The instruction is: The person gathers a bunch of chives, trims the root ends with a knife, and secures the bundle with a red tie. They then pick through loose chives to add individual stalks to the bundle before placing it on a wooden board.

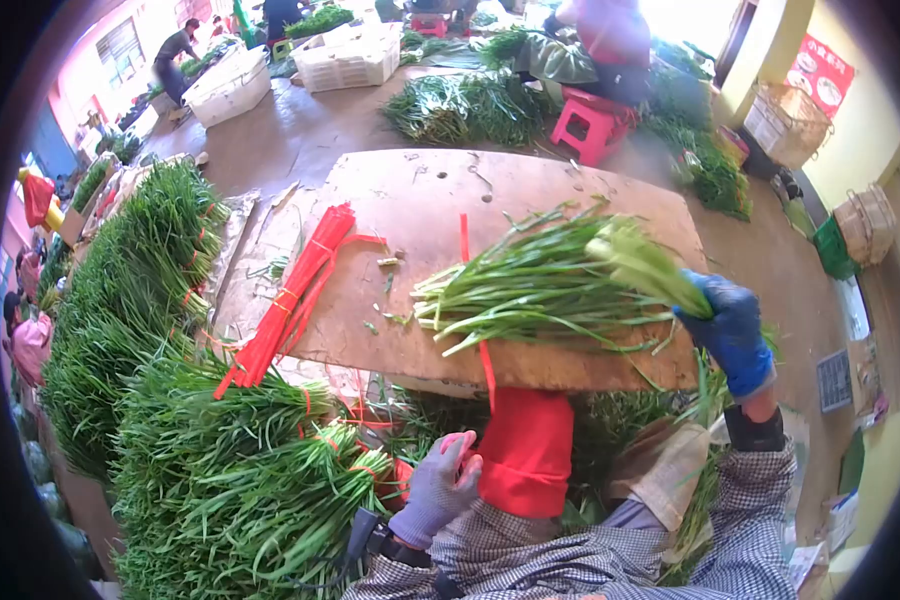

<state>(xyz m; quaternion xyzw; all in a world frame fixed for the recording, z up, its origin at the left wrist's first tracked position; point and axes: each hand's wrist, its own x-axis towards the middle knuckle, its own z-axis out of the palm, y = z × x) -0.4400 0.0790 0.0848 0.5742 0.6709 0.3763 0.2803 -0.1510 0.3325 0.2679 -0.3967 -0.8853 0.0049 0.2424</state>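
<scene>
Green leafy stalks lie loose on the wooden board, their cut ends to the left, over a red strip. My right hand, in a blue glove, is closed round a small bunch of stalks at the board's right edge; the bunch is blurred. My left hand, in a grey-purple glove, is off the board near my lap, fingers curled, and what it may hold is too small to tell. A bundle of red strips rests on the board's left side.
Tied green bundles are piled left of the board. Beyond it are a red stool with a seated person, more greens and white crates. Another person stands at the far left. Baskets are at right.
</scene>
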